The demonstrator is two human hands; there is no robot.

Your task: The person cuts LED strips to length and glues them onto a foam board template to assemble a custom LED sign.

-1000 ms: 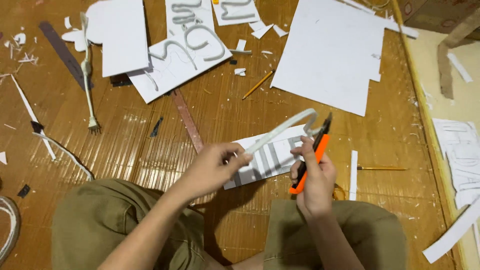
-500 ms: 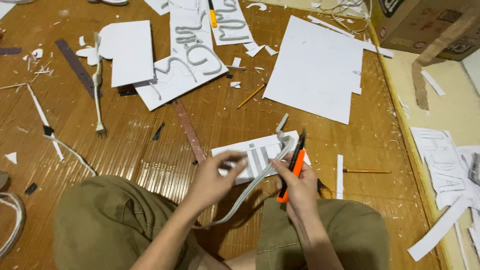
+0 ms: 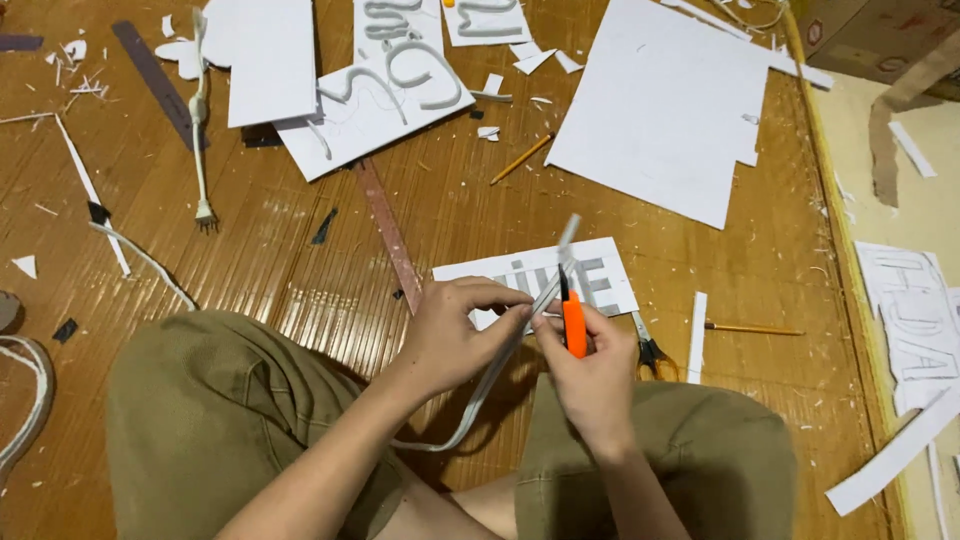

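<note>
Your left hand [image 3: 455,335] sits just below the centre of the frame, fingers curled closed around a long white foam strip [image 3: 492,375], which runs from beside the knife blade down and left in a loose curve between your knees. Your right hand [image 3: 590,380] is just to the right of it, fingers wrapped tight on an orange utility knife [image 3: 573,322] held upright, its dark blade tip touching the strip's upper part. The top end of the strip is blurred, so its exact edge cannot be told.

Just above both hands, a white card with grey block letters [image 3: 545,280] lies flat on the wooden floor [image 3: 300,260]. A brown ruler [image 3: 388,235] slants down toward your left hand. To the right of your right hand lie scissors [image 3: 648,350], a short white strip [image 3: 697,322] and 1 pencil [image 3: 755,328]; a 2nd pencil [image 3: 522,158] lies higher, near the large white sheet [image 3: 670,110] in the upper right. A sheet with curved foam letters [image 3: 375,105] lies at the upper centre.

The only container in view is a cardboard box [image 3: 880,35] at the upper right corner; its contents cannot be seen.
</note>
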